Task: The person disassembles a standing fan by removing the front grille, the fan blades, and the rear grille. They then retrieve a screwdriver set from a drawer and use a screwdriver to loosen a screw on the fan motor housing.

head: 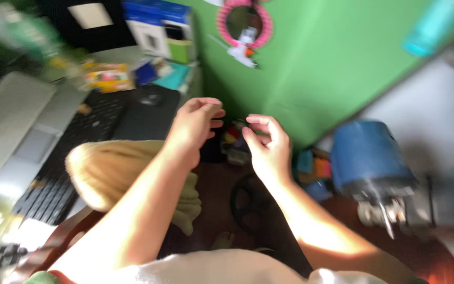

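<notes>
Fingers curl toward each other at frame centre in the head view: our left hand (193,126) and right hand (268,144) meet fingertip to fingertip, pinched loosely together, and through the blur we cannot tell whether anything small sits between them. We judge this a fine two-handed fiddling step held in mid-air; any next move calls for steadier hands and a closer look. Below them lies one black wheel-like ring (248,200) on the dark floor. We count one blue drum (369,155) at right, one black keyboard (74,158) at left, one pink-rimmed mirror (244,22) on the green wall (332,63) at upper centre.
</notes>
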